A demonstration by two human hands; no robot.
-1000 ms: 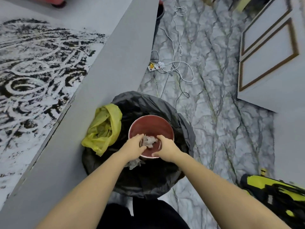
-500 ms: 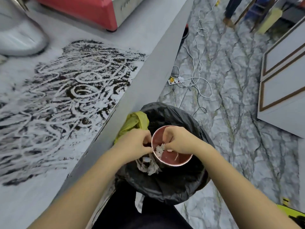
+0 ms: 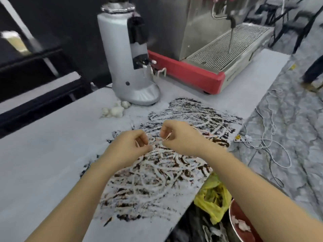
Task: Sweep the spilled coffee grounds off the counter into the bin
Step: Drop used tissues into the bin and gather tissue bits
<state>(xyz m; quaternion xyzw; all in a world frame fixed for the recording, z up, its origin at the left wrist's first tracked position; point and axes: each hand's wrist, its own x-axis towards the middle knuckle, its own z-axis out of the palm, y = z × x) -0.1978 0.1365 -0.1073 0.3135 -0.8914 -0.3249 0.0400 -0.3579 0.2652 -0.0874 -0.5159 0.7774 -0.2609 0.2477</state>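
Observation:
Dark coffee grounds lie smeared in swirls across the grey counter, up to its right edge. My left hand and my right hand hover close together over the smear's middle. Both have curled fingers, with nothing plainly seen inside them. The bin with a black liner stands below the counter edge at the bottom right. It holds a yellow plastic bag and a red bowl with white tissue scraps in it.
A silver coffee grinder and a red-based espresso machine stand at the back of the counter. Crumpled white tissue balls lie near the grinder's base. A power strip with white cables lies on the marble floor to the right.
Both hands have lifted out of the red bowl in the bin, leaving the tissue scraps there, and moved up over the grounds on the counter. The view has swung from the bin to the counter.

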